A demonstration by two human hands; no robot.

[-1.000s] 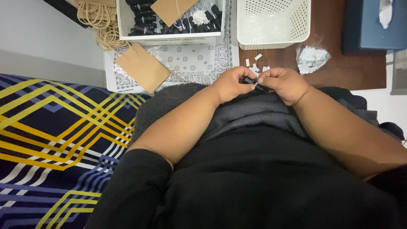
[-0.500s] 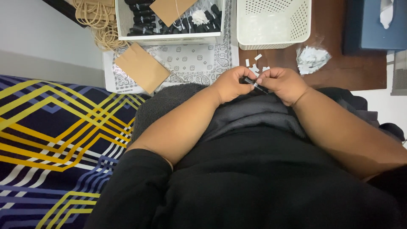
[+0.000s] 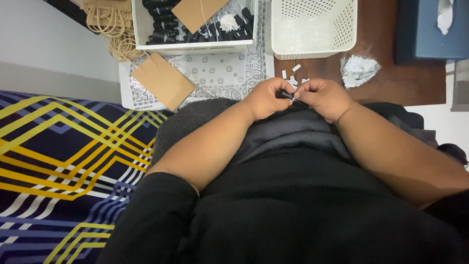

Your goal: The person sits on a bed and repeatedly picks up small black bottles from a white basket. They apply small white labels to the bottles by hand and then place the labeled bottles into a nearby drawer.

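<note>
Head view, looking down over the person's chest and forearms. The left hand and the right hand meet at the near edge of a dark wooden table, which serves as the landmark here. Both hands are curled nearly closed, fingertips pinched together on a small black tube, of which only a short dark length with a pale spot shows between the thumbs. The tube is held just above the table's near edge, over a grey garment bunched on the person's lap.

On the table, just beyond the knuckles, lie several small white paper scraps. Further back stands a white perforated plastic basket. To the right of the scraps lies a crumpled clear bag of white pieces, and at the table's far right corner sits a blue tissue box.

To the left of the table lies a white paisley-patterned cloth. On it stands a white tray filled with black tubes, with a brown cardboard piece lying across them. A second, brown paper envelope lies on the cloth's near left part, and a bundle of tan cord lies beyond the tray's left side. Nearer than the cloth, at lower left, spreads a navy blanket with yellow and white lines.
</note>
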